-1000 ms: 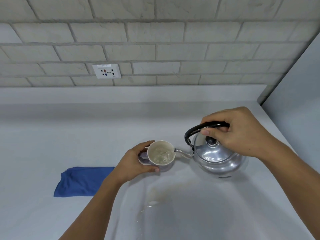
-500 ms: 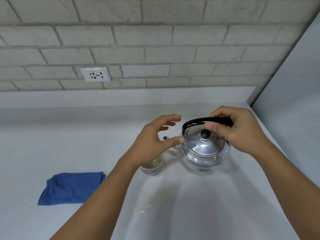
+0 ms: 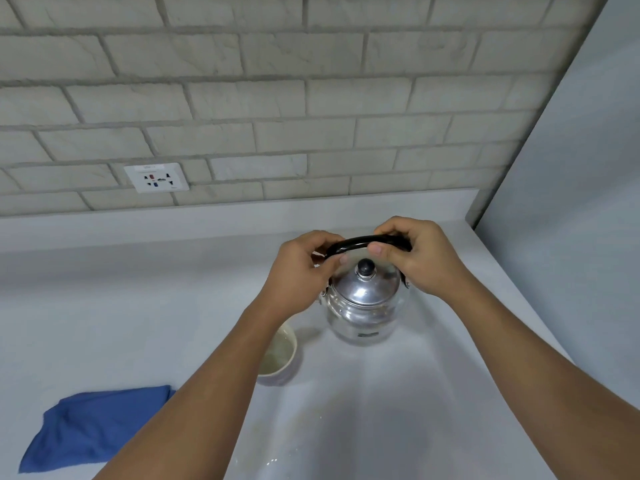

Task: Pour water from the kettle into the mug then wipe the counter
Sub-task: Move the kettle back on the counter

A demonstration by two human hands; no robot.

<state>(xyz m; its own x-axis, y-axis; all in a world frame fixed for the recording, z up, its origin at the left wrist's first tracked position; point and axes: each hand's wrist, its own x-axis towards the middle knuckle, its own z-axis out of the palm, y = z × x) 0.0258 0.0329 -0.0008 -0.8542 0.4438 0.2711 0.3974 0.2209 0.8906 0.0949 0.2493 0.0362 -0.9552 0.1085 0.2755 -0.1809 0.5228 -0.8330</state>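
Kettle (image 3: 363, 306): set upright on the counter (image 3: 121, 306), toward the far right corner, near the right side wall; a black knob is seen on the shiny lid.
Handle (image 3: 360, 242): black, arched over the lid; gripped at both ends.
Left hand (image 3: 301, 275): closed on the left end of the handle, thumb and fingers pinched around it; the spout side of the kettle is hidden by it.
Right hand (image 3: 422, 258): closed on the right end of the handle, thumb in front, fingers curled over the top.
Mug (image 3: 280, 358): stood on the counter just beside the kettle, on its near left; partly covered by the left forearm; water is seen inside; no hand is on it.
Cloth (image 3: 93, 427): blue, crumpled, laid toward the near left edge of the counter, well apart from mug and kettle.
Counter: pale grey; wet marks are seen in front of the mug, toward the near edge.
Socket (image 3: 156, 177): fixed on the brick wall (image 3: 311, 98) behind, left of the hands.
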